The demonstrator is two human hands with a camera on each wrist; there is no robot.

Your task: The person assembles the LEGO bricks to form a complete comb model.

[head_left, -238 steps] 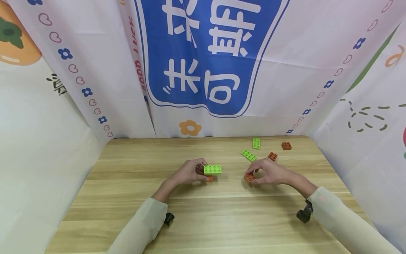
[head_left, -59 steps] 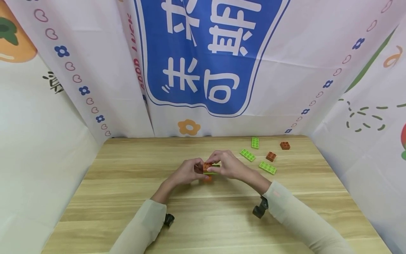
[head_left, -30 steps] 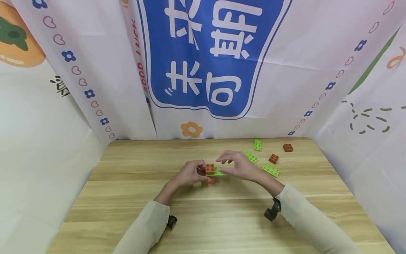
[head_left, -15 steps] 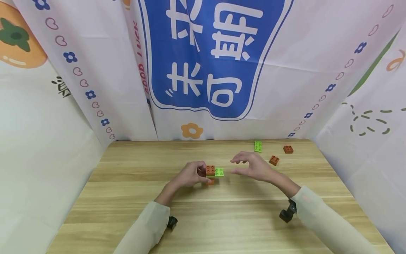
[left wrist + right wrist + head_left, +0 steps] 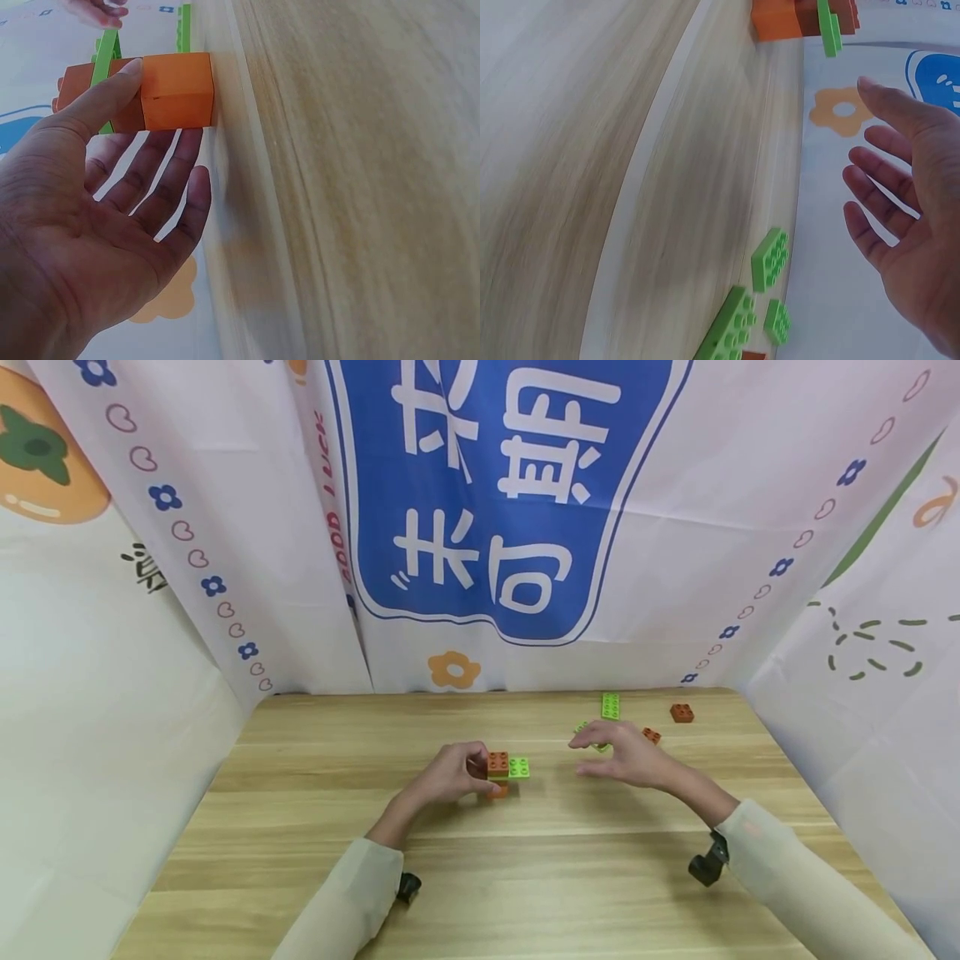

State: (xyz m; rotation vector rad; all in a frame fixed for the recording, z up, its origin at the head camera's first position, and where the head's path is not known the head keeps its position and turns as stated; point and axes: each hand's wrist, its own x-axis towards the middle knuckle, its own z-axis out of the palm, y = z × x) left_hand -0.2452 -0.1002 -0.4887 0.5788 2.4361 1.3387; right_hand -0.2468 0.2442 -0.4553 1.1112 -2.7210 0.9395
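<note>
My left hand (image 5: 450,772) grips a small stack of toy building bricks between thumb and fingers. In the left wrist view the stack has an orange brick (image 5: 178,90) lowest, a brown brick (image 5: 129,112) on it, then a thin green plate (image 5: 102,71) and another brown brick (image 5: 73,84) on top. That upper brown brick covers the left half of the plate; the studded right half sticks out. My right hand (image 5: 626,756) hovers right of the stack with fingers spread and holds nothing, as the right wrist view confirms. It overlaps a loose green plate (image 5: 581,727).
Behind my right hand lie another green plate (image 5: 611,706), a brown brick (image 5: 682,713) and a partly hidden brown brick (image 5: 652,736). The right wrist view shows one more long green plate (image 5: 731,326). Printed cloth (image 5: 300,652) hangs along the wooden table's back edge.
My right hand took a brown brick to the stack, set it on the green plate's left half, let go and drew away rightward. My left hand has kept its grip on the stack.
</note>
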